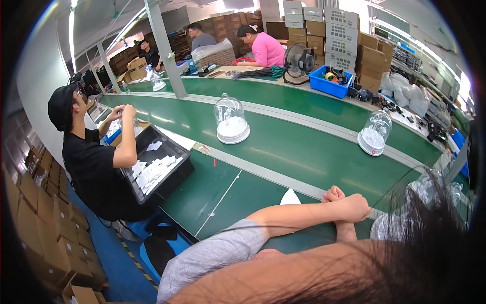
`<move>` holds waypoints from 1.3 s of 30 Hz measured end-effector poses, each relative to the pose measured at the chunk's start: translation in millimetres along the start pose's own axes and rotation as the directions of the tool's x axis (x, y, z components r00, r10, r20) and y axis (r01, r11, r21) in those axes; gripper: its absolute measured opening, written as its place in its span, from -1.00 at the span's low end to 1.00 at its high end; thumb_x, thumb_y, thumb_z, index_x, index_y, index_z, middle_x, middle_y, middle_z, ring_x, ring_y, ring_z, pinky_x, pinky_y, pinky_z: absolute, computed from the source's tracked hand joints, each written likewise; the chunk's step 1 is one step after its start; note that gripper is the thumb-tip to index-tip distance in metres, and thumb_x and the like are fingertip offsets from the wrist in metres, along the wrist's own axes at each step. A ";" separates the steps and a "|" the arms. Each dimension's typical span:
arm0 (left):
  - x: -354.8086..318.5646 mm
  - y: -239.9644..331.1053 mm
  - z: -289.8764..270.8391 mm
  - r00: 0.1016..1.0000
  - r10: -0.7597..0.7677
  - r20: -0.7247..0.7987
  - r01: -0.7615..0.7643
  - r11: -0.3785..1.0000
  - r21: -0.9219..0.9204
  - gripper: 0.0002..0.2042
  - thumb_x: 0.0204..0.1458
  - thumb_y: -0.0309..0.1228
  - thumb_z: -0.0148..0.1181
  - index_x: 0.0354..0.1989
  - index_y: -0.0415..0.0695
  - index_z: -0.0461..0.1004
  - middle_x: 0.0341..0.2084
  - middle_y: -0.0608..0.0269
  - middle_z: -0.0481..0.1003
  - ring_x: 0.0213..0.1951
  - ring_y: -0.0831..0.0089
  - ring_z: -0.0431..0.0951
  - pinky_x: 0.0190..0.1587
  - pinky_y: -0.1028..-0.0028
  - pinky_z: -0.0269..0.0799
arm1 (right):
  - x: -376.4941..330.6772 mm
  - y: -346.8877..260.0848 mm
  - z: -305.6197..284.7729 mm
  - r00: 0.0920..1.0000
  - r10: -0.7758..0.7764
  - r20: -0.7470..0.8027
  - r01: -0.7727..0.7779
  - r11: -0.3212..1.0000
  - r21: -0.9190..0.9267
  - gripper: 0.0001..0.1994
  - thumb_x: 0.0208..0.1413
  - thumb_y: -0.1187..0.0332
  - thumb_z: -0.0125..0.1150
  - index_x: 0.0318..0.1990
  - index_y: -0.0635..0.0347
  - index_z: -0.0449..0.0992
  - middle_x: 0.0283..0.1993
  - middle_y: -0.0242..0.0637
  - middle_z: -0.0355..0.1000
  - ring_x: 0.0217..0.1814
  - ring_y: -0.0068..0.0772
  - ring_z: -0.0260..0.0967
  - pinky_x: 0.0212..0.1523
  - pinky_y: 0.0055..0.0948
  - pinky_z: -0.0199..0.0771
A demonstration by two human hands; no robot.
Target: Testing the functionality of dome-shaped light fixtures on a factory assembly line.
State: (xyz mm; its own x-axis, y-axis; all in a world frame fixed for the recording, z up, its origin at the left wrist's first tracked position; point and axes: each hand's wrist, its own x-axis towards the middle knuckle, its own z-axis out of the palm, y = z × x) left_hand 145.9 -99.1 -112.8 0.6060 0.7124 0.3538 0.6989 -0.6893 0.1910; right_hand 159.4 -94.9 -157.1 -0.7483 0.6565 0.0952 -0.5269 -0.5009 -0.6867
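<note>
With the left hand (358, 207) and right hand (333, 194) crossed, fingers curled, though how far and on what I cannot tell, uncrossing them should give cleaner control near the pointed white piece (290, 198) on the tabletop (248, 202).

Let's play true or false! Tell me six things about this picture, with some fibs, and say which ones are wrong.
1. The camera wearer's bare left hand and right hand are close together. True.
2. The small white piece with a pointed top lies to the right of both hands. False: it lies to their left.
3. A clear dome with a round white base stands on the long green belt. True.
4. The rectangular black plastic bin is full of red apples. False: it holds white pieces.
5. A round black fan stands beside the blue plastic bin. True.
6. The co-worker in a black cap wears a pink top. False: the top is black.
</note>
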 end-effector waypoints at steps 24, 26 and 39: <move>-3.3 -2.4 16.3 0.997 -0.059 -0.051 0.058 0.998 -0.017 -0.72 -0.13 -0.25 0.07 -0.79 -0.09 0.40 -0.72 0.07 0.45 -0.63 0.12 0.48 -0.51 0.22 0.34 | -2.0 -2.2 6.6 0.995 -0.019 -0.103 0.012 0.998 -0.064 -0.61 0.04 0.67 0.11 -0.58 -0.01 0.06 -0.68 -0.58 -0.02 -0.68 -0.71 -0.16 -0.69 -0.61 -0.07; 0.4 -0.1 12.1 0.997 0.003 -0.079 -0.002 1.000 0.013 -0.72 -0.14 -0.25 0.08 -0.80 -0.08 0.40 -0.72 0.07 0.45 -0.64 0.13 0.48 -0.52 0.22 0.34 | -2.8 -2.7 5.0 0.994 -0.018 -0.105 0.010 0.997 -0.075 -0.61 0.04 0.68 0.11 -0.58 -0.01 0.06 -0.68 -0.58 -0.02 -0.68 -0.71 -0.15 -0.69 -0.61 -0.07; -2.8 13.2 -17.5 0.999 -0.032 0.035 0.032 0.999 0.025 -0.77 -0.19 -0.23 0.10 -0.75 -0.06 0.44 -0.70 0.06 0.47 -0.60 0.08 0.49 -0.51 0.18 0.35 | -3.2 -2.8 0.6 0.981 -0.052 -0.188 0.016 0.982 -0.186 -0.63 0.07 0.66 0.08 -0.58 0.02 0.07 -0.69 -0.55 0.00 -0.71 -0.67 -0.16 -0.70 -0.57 -0.07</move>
State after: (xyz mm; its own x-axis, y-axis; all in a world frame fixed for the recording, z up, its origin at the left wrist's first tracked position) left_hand 146.7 -112.5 -95.3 0.5958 0.7385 0.3156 0.7270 -0.6629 0.1789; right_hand 163.0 -95.9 -155.1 -0.6306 0.7761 -0.0065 -0.4550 -0.3764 -0.8070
